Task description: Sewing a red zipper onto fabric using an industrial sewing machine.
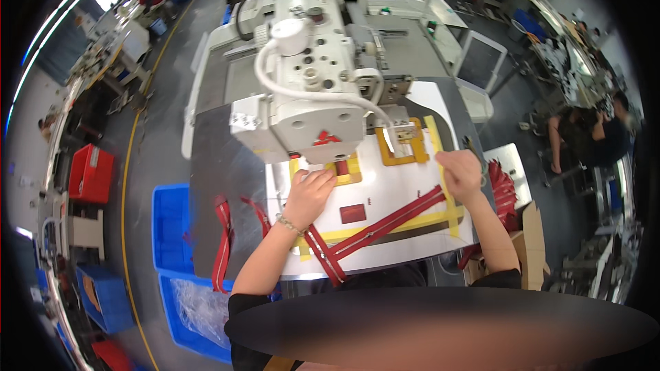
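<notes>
My left hand [311,194] lies with fingers stretched out beside a yellow-edged opening [354,170] under the sewing machine head [316,127]. Something red shows inside that opening. A red zipper strip [323,254] runs from below my left wrist toward the near edge. My right hand [460,173] is closed at the right side of the white template sheet [405,196]; what its fingers pinch is hidden. Just below it ends another red zipper [392,225], laid slantwise across the sheet. A small dark red rectangle [353,214] sits between the hands.
More red zippers [221,240] hang over the table's left edge. Blue bins [170,227] stand on the floor there, one with clear plastic. At right are a bundle of red strips [503,196] and a cardboard box [532,247]. Another person [591,130] sits farther right.
</notes>
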`<state>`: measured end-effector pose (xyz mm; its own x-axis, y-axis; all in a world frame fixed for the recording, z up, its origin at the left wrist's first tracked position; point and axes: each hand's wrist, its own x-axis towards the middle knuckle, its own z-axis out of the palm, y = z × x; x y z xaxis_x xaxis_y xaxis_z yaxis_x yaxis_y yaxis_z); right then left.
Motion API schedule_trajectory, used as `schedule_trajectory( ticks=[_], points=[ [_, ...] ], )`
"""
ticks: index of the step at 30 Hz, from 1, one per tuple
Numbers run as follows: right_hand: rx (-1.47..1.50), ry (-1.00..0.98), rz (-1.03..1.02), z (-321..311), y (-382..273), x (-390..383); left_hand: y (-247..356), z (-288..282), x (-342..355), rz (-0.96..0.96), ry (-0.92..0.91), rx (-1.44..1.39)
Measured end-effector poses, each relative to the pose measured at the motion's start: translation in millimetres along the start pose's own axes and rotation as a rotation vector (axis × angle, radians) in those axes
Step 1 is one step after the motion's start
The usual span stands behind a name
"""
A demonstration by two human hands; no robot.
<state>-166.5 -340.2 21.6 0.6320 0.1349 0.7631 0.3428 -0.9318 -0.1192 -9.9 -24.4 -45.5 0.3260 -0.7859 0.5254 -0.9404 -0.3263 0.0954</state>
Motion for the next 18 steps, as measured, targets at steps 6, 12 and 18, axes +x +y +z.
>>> schedule_trajectory(
  ticks=[6, 12, 18],
  points=[
    [-0.184, 0.519, 0.821, -114, 19, -128, 1, -9, 1, -0.01, -0.003, -0.061],
    [-0.439, 0.815, 1.048, -193, -18, -268, 8, -15, 9, 0.047, -0.003, -0.149],
    [-0.419, 0.837, 1.311, -180, -42, -339, 19, -19, 19, 0.136, -0.031, -0.219]
  ],
)
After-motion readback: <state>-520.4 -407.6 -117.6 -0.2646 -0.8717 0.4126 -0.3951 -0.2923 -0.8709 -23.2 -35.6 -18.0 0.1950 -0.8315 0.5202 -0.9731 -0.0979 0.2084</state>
